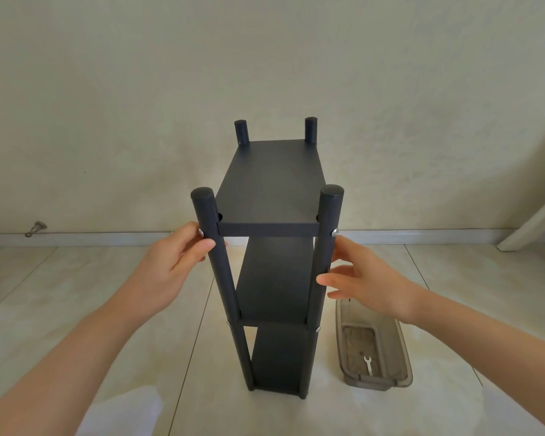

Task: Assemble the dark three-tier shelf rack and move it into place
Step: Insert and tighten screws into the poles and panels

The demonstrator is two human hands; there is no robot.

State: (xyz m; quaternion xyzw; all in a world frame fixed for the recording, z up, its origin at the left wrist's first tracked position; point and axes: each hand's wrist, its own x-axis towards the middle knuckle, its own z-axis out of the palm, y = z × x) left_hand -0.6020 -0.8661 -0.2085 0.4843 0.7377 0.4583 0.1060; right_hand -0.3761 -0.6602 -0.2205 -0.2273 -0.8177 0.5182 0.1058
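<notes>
The dark rack point(269, 187) stands upright on the tiled floor point(76, 294), its far end toward a pale wall point(265, 58). All 3 shelves sit level between 4 round posts, and the post tops rise above the top shelf.

The left grip point(167, 265) grasps the near-left post point(221, 278) just under the top shelf, with the thumb lying across the front of the post and the fingers reaching round its outer side beside a silver screw head. The right grip point(368, 278) is released: its fingers are spread and nearly straight, their tips touching the outer side of the near-right post point(326, 215) below another silver screw point(335, 231).

Just beside the rack, on its right, a smoky translucent bin point(403, 350) lies on the floor with a small flat wrench point(368, 365) inside. A small metal object point(36, 228) rests against the baseboard far to the left.
</notes>
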